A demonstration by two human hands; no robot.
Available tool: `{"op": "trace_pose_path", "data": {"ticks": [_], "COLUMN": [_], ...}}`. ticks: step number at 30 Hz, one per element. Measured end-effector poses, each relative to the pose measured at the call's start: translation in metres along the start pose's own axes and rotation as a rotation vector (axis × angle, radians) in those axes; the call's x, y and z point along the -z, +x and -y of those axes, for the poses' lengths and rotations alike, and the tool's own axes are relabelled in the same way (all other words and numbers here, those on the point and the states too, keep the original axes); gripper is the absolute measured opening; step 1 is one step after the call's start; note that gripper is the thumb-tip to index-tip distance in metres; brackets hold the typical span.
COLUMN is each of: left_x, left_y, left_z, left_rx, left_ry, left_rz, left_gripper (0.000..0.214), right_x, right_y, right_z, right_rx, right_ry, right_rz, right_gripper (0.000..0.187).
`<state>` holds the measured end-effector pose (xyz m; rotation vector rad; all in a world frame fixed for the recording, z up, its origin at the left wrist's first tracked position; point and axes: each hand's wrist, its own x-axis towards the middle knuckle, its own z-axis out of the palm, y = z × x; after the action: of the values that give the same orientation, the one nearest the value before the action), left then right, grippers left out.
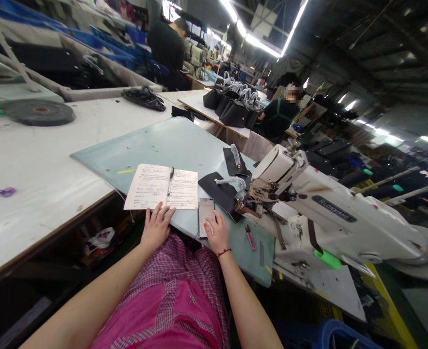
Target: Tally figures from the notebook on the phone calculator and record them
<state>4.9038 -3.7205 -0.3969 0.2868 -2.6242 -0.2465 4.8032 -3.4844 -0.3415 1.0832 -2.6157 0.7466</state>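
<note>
An open notebook point(150, 186) with handwritten pages lies on the light blue tabletop point(156, 145), and a black pen point(171, 181) rests along its fold. My left hand point(157, 226) is at the notebook's lower edge, palm down with fingers apart. Right beside the notebook, a phone point(205, 212) lies flat with its screen lit; what it displays is too small to read. My right hand point(218, 232) rests over the phone's right side, fingers stretched onto the screen, not gripping it. Dark fabric pieces point(219, 191) with plastic-wrapped handles lie beyond the phone, partly under the sewing machine.
The white sewing machine point(308, 198) stands at the right. Pink thread snips point(250, 237) lie in front of it. A roll of dark tape point(41, 112) and a black plastic bag point(143, 98) sit on the white table point(101, 116). Black bags point(232, 109) and co-workers point(281, 114) are farther back.
</note>
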Motion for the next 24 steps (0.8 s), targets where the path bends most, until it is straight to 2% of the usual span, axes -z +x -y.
{"op": "trace_pose_path", "data": {"ticks": [12, 24], "left_x": [-0.010, -0.021], "left_y": [0.002, 0.002], "left_z": [0.003, 0.005], "left_rx": [0.035, 0.076], "left_ry": [-0.051, -0.115], "left_rz": [-0.025, -0.057], "left_gripper": [0.049, 0.051], "right_x": [0.004, 0.004], "right_y": [0.003, 0.003], "right_z": [-0.001, -0.004], "right_rx": [-0.050, -0.074], "right_ry": [0.094, 0.131], "right_rz": [0.013, 0.022], "right_gripper": [0.037, 0.036]}}
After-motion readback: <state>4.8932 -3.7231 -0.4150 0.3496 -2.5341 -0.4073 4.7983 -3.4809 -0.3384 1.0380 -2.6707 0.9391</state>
